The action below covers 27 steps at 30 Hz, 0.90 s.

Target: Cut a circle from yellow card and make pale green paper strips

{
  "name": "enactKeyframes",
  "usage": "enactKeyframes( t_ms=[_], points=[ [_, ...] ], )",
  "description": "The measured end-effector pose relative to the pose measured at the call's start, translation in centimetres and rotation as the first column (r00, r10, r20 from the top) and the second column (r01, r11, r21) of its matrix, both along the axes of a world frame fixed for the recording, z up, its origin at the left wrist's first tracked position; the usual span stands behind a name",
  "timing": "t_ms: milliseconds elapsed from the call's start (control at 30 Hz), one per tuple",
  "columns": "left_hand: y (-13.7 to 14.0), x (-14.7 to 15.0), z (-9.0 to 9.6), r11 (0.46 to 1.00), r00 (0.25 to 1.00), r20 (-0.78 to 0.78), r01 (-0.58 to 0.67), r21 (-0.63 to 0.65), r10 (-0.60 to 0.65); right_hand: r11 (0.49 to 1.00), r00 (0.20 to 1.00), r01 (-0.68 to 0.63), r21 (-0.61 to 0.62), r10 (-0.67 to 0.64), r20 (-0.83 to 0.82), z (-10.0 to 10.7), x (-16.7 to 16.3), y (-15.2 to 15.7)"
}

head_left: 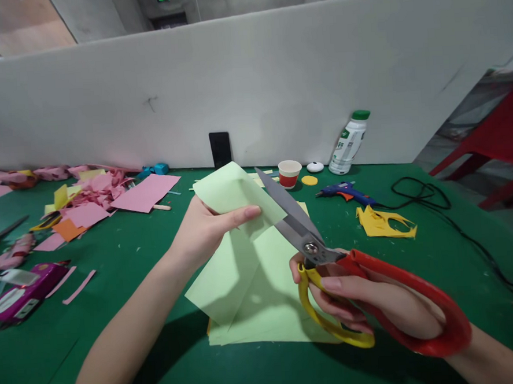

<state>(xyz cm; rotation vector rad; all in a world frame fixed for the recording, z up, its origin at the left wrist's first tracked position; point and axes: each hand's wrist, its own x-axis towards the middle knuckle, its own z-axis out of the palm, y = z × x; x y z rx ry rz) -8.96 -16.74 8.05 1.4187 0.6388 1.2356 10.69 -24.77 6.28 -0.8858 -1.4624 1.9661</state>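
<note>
My left hand (208, 224) pinches a piece of light green paper (228, 188), thumb on the near face and fingers hidden behind it. My right hand (353, 293) grips a pair of scissors (310, 248) with one red and one yellow handle. Their grey blades point up and left, at the right edge of the held paper; whether the paper lies between the blades I cannot tell. Below both hands, several sheets of light green paper (272, 307) lie stacked on the green table (180, 359).
Pink paper scraps (108, 189) and a purple tool (25, 293) lie at left. Along the white partition (250, 82) are a phone (220, 149), a paper cup (289, 174) and a leaning bottle (349, 144). A blue glue gun (347, 193), its black cable and yellow paper (384, 225) lie right.
</note>
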Motion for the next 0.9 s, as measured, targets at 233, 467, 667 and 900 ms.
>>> enactKeyframes(
  t_ms=[233, 467, 667, 900],
  points=[
    [0.1, -0.3, 0.0, 1.0, 0.998, -0.056, -0.026, 0.002, 0.026, 0.999, 0.999, -0.023, 0.044, 0.024, -0.023, 0.0, -0.2, -0.1],
    [0.9, -0.7, 0.5, 0.99, 0.98, 0.143, -0.141, 0.023, 0.136, 0.977, 0.979, -0.14, 0.159, 0.113, 0.172, 0.4, 0.6, 0.2],
    [1.6, -1.3, 1.5, 0.95, 0.888, 0.356, -0.313, 0.005, 0.291, 0.785, 0.727, -0.032, 0.619, -0.407, 0.553, -0.9, 0.7, 2.7],
    [1.2, 0.7, -0.4, 0.993, 0.967, 0.226, -0.116, -0.008, 0.115, 0.781, 0.1, -0.132, 0.611, -0.602, 0.792, -6.3, 0.7, 7.0]
  ],
)
